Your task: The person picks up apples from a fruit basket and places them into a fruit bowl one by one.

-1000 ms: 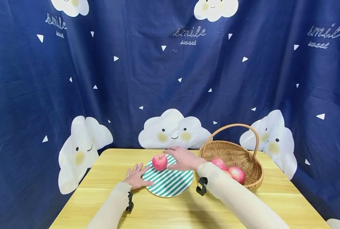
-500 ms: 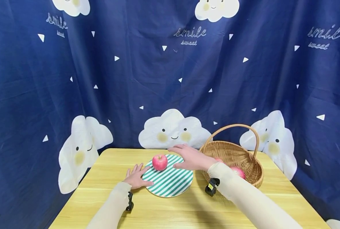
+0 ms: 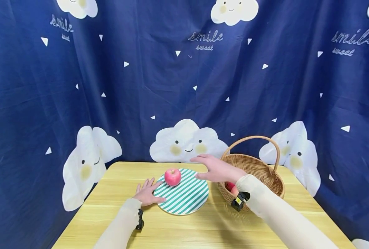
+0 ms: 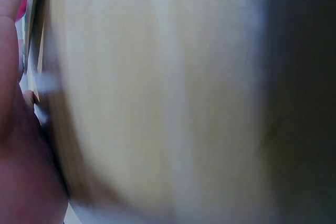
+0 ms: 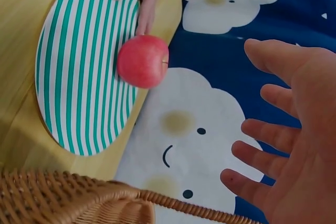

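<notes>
A round board with green and white stripes (image 3: 184,199) lies on the table, and one red apple (image 3: 172,177) sits near its back left edge. My left hand (image 3: 147,194) rests at the board's left rim with its fingers spread. Over the board's right side, near the basket, hovers my right hand (image 3: 220,168); its fingers are apart and hold nothing, as the right wrist view also shows. The wicker basket (image 3: 249,162) stands to the right with red apples (image 3: 231,187) inside, partly hidden behind my right wrist. The left wrist view is mostly blurred wood.
The basket's tall arched handle (image 3: 255,137) rises behind my right forearm. A light wooden table (image 3: 172,231) carries everything. Close behind it hangs a dark blue curtain (image 3: 159,86) with white clouds.
My right hand has moved away from the apple, to the right toward the basket. The apple, the board and my left hand have stayed in place.
</notes>
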A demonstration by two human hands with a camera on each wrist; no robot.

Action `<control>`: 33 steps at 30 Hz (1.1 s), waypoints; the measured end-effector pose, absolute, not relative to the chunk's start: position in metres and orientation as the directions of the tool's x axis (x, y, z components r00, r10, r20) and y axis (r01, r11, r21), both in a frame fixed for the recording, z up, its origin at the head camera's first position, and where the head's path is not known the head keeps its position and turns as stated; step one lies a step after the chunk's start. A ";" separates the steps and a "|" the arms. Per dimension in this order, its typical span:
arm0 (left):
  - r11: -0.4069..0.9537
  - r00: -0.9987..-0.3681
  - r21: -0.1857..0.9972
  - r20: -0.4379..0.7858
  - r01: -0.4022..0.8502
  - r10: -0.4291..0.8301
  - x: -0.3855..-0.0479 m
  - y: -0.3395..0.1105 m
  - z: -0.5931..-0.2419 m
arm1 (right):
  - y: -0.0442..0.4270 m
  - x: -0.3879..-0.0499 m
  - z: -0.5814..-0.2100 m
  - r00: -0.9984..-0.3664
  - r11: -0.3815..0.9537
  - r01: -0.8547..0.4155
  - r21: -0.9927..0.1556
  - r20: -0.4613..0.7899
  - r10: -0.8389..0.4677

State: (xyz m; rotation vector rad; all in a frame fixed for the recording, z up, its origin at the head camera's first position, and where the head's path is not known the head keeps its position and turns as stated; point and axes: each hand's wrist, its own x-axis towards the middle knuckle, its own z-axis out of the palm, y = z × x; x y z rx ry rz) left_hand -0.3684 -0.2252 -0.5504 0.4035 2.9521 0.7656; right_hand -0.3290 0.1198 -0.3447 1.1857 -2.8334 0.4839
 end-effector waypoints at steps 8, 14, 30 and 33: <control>0.846 -0.963 0.479 -0.007 0.235 0.271 -0.369 -0.226 -0.552 | 0.134 -0.326 -0.344 -0.736 0.676 -0.667 -0.313 0.139 -0.662; 0.844 -0.963 0.483 -0.006 0.234 0.271 -0.366 -0.225 -0.549 | 0.143 -0.318 -0.339 -0.724 0.650 -0.679 -0.342 0.161 -0.671; 0.850 -0.965 0.478 -0.020 0.222 0.263 -0.360 -0.222 -0.539 | 0.179 -0.305 -0.334 -0.716 0.642 -0.686 -0.342 0.161 -0.679; 0.847 -0.964 0.479 -0.004 0.230 0.264 -0.363 -0.223 -0.542 | 0.188 -0.308 -0.334 -0.724 0.644 -0.676 -0.358 0.158 -0.672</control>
